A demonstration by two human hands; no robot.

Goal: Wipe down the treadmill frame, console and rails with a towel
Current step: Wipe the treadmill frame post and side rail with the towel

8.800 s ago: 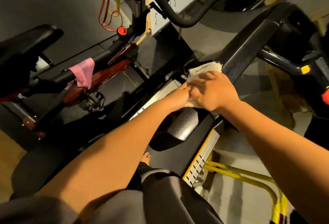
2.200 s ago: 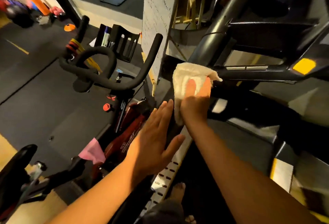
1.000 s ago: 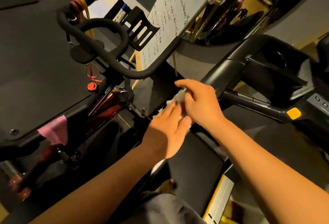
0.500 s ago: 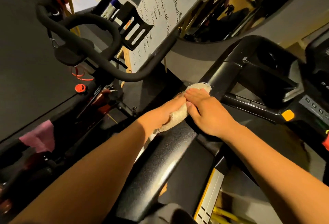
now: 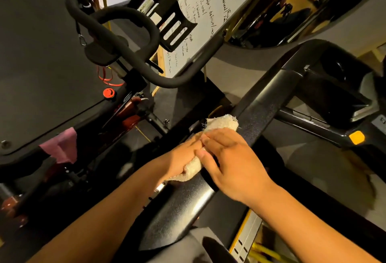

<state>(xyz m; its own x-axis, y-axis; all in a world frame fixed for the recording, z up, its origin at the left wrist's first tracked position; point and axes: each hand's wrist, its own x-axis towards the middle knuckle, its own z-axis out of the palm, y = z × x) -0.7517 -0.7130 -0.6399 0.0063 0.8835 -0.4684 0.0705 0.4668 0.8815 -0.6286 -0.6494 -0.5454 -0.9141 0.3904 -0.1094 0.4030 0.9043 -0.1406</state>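
- The left hand's (image 5: 182,156) fingers (image 5: 193,142) are curled around the towel (image 5: 222,124), bunching it against the side of the rail; cloth shows both above the knuckles and below the palm.
- The right hand (image 5: 234,164) is not gripping anything. Its fingers (image 5: 217,137) lie straight across the towel and the left fingertips, pressing down, and the thumb lies along the rail.
- The towel sits on the treadmill's slanted rail (image 5: 259,106), roughly midway along the stretch in view, below the console (image 5: 338,87).
- Handling, as I judge it: the towel is light, soft and frayed at the edge. It will fold and creep under the palm, so it is best held as a wad in the middle with the loose ends tucked in. The rail is rigid with a speckled, faintly glossy finish, and should take firm pressure.
- Count: one towel, two hands on it, one rail being worked, one console with one yellow tab (image 5: 356,137).
- Further out: one exercise-bike handlebar (image 5: 125,43), one red knob (image 5: 109,92), one pink cloth (image 5: 60,147) draped on the bike and one whiteboard (image 5: 206,12) with handwriting.
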